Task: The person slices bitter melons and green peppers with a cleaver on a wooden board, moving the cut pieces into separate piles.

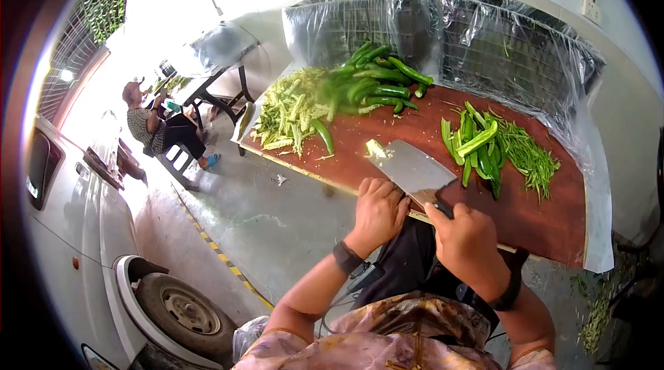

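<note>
My right hand (467,235) is wrapped round the dark handle of a wide cleaver (420,171), whose blade lies over the red-brown tabletop (387,131). By the blade's far left corner sits a pale pepper core (375,149). At the table's near edge, my left hand (379,211) has curled fingers beside the blade's lower edge; what they hold, if anything, is hidden. Whole green peppers (380,83) lie in a heap at the back, with pale cores and seeds (287,107) left of them. Halved peppers (477,142) and thin green strips (526,155) lie to the right.
Plastic-covered crates (505,52) line the table's back. At the far left a seated person (149,121) is at another table (204,86). A white vehicle (76,225) with a wheel (187,308) stands at the lower left. Green scraps (595,321) lie on the floor.
</note>
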Available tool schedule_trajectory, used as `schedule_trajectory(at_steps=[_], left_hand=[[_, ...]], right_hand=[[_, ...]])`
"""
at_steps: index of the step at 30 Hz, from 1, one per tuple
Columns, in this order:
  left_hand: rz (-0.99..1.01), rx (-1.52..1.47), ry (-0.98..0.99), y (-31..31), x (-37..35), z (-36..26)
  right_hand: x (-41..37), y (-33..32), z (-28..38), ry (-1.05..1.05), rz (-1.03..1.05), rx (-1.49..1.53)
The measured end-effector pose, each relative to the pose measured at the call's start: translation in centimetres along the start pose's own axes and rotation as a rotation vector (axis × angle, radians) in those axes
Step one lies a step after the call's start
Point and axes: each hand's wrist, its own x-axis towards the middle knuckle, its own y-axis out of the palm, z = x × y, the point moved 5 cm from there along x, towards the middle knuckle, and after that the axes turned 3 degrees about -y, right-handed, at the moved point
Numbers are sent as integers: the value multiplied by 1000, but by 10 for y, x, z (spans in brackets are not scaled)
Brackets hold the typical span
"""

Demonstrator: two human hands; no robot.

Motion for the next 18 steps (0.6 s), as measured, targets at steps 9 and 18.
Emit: schedule_trajectory(at_steps=[9,18], left_hand=[[28,9,-1,-3,1,0],[-31,-46,-26,-6,-2,7]], right_hand=[[1,11,2,24,-32,-9],[106,46,-27,22,-165,41]])
